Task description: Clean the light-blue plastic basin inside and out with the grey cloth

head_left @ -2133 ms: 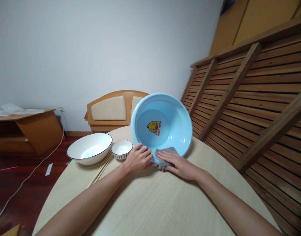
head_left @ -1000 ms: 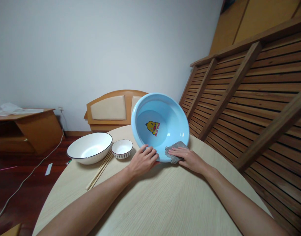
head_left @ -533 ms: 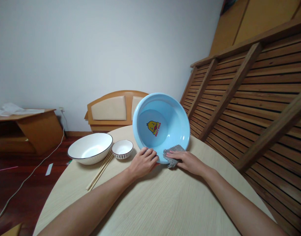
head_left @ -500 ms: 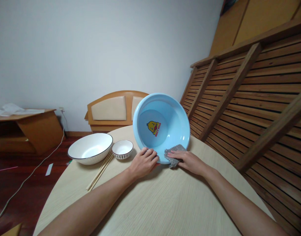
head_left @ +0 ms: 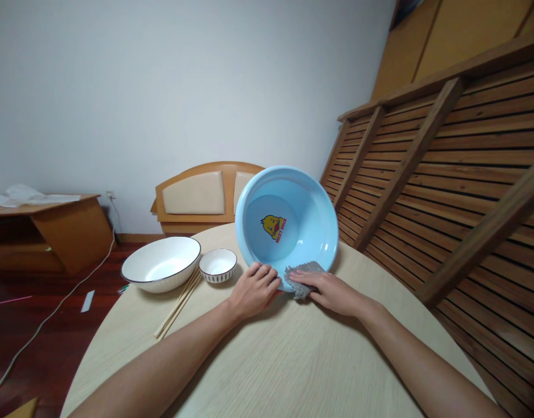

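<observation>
A light blue plastic basin point(head_left: 312, 226) with a yellow duck picture inside stands tilted on its side on the table, its opening facing me. My left hand point(head_left: 255, 290) grips the lower left rim, fingers curled over it. In my right hand point(head_left: 334, 291) is a grey cloth point(head_left: 305, 273), pressed against the lower rim and wrapped partly over it. Left of the basin sit a small white bowl point(head_left: 218, 267) with dark leaf-like marks and a larger white bowl point(head_left: 162, 264) with a dark rim. Several wooden chopsticks point(head_left: 177, 306) lie between them, pointing toward me.
The round pale wooden table point(head_left: 293, 360) fills the lower middle. A slatted wooden frame point(head_left: 450, 191) leans at the right. Behind stands a headboard point(head_left: 192, 194); at the left is a low wooden cabinet point(head_left: 75, 232), with a white cable point(head_left: 66, 296) across the floor.
My right hand has slid the grey cloth a little leftward along the lower rim, closer to my left hand. The left hand and the basin have hardly moved.
</observation>
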Action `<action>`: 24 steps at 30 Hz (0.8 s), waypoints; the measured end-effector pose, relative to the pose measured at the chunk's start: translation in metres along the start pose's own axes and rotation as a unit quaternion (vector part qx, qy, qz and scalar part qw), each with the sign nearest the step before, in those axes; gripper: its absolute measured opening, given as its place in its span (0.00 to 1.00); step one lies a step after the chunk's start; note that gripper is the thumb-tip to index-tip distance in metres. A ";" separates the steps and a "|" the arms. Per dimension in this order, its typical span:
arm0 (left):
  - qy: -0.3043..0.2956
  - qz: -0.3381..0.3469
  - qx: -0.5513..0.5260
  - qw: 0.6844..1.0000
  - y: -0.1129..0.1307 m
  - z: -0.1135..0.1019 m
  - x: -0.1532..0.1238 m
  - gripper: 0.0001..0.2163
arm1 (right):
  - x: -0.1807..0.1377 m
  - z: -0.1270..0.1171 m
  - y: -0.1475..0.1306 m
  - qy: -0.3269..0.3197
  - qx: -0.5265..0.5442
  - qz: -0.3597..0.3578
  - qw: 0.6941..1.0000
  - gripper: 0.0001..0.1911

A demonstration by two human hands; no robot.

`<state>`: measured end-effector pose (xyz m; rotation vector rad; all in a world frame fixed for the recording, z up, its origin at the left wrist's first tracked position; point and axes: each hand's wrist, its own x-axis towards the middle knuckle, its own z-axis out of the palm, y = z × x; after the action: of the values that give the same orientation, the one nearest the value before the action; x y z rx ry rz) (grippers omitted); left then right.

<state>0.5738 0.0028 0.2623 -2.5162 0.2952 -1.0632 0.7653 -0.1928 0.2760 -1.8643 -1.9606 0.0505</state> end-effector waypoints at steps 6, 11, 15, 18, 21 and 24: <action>-0.007 -0.013 0.003 1.000 0.003 -0.001 0.001 0.09 | -0.012 -0.008 0.023 -0.003 -0.033 0.053 0.998 0.36; -0.017 0.004 0.010 1.000 0.006 0.001 0.001 0.09 | -0.010 0.004 0.023 -0.015 -0.063 0.126 0.990 0.32; -0.007 0.011 0.010 1.000 0.005 0.001 0.000 0.09 | 0.003 0.022 0.001 -0.046 -0.017 0.107 0.993 0.30; -0.006 0.010 0.007 1.000 0.004 0.001 -0.002 0.09 | 0.007 0.029 0.001 -0.040 -0.004 0.084 0.996 0.30; -0.014 0.016 0.009 1.000 0.004 0.000 -0.002 0.09 | 0.001 0.029 0.020 -0.019 -0.051 0.111 0.992 0.31; -0.021 0.025 0.008 0.999 0.005 0.001 0.000 0.09 | -0.007 0.028 0.040 0.014 -0.113 0.157 0.981 0.34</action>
<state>0.5740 -0.0014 0.2593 -2.4996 0.3350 -0.9893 0.7936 -0.1886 0.2357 -2.2959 -1.6938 -0.1073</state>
